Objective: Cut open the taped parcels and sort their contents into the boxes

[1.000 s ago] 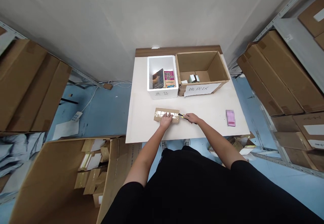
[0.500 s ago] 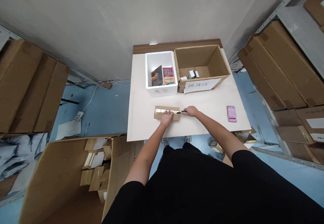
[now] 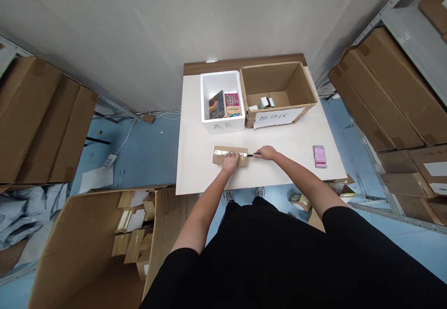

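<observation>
A small cardboard box (image 3: 219, 156) with shiny clear tape along its top lies near the front of the white table. My left hand (image 3: 230, 162) presses down on it from the near side, fingers bent over the taped top and holding it in place. In my right hand (image 3: 267, 153) is a utility knife (image 3: 255, 154), dark with a bit of yellow, its tip at the box's right end. The fingers of that hand are wrapped round the handle. Part of the box top is hidden under my left hand.
Behind stand a white foam box (image 3: 223, 126) with books and a larger open carton (image 3: 279, 66) with a small item inside. A pink pack (image 3: 319, 156) lies at the table's right. A big carton (image 3: 80, 234) of parcels is at lower left; shelves with boxes flank both sides.
My right hand has drawn the knife slightly right, toward the box's right end. My left hand and the small box have stayed in place.
</observation>
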The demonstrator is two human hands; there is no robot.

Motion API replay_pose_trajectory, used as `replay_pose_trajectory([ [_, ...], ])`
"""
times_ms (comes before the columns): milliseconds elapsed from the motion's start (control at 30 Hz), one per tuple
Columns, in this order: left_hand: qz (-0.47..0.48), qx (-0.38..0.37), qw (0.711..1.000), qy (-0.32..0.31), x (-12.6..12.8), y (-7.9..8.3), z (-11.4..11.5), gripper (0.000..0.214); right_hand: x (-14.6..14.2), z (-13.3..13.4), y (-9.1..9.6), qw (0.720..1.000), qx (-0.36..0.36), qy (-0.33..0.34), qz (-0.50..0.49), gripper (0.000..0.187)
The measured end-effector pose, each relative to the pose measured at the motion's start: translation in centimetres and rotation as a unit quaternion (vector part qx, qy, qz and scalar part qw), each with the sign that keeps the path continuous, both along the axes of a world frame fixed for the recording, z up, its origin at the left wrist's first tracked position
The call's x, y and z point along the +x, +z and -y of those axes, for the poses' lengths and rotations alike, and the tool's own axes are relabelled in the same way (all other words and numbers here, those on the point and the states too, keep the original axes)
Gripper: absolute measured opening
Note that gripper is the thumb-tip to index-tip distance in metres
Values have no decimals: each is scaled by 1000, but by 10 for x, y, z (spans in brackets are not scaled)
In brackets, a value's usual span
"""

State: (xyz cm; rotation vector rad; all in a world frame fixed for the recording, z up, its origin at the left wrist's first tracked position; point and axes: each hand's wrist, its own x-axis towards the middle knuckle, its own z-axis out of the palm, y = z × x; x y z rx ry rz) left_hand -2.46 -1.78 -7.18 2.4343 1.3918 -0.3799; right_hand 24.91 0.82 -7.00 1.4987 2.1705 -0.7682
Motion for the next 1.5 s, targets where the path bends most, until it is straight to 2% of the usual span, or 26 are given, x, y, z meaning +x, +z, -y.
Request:
replay_pose_trajectory([
  [200, 11, 14, 1000, -8, -1, -3, 0, 53, -8, -2, -4, 998, 2, -41, -41, 62],
  [400, 19, 13, 1000, 6, -1, -7, 0, 51, -23, -16, -4, 999, 8, 13, -44, 59],
  [667, 6, 16, 1000, 6, 1, -7, 0, 52, -7, -20, -7, 999, -4, 23, -48, 52],
  [900, 6, 28, 1000, 4, 1, -9, 2, 53, 0, 2, -13, 997, -31, -43, -47, 56],
  [1067, 13, 28, 1000, 5, 2, -9, 2, 48, 2, 1, -11, 995, -17, -80, -62, 60],
  [1333, 19, 22, 1000, 0, 1, -5, 2, 50, -14, -11, -10, 999, -12, -7, -50, 61],
  [1500, 15, 15, 1000, 17, 1, -6, 2, 52, -9, -9, -13, 999, -23, -16, -46, 57],
])
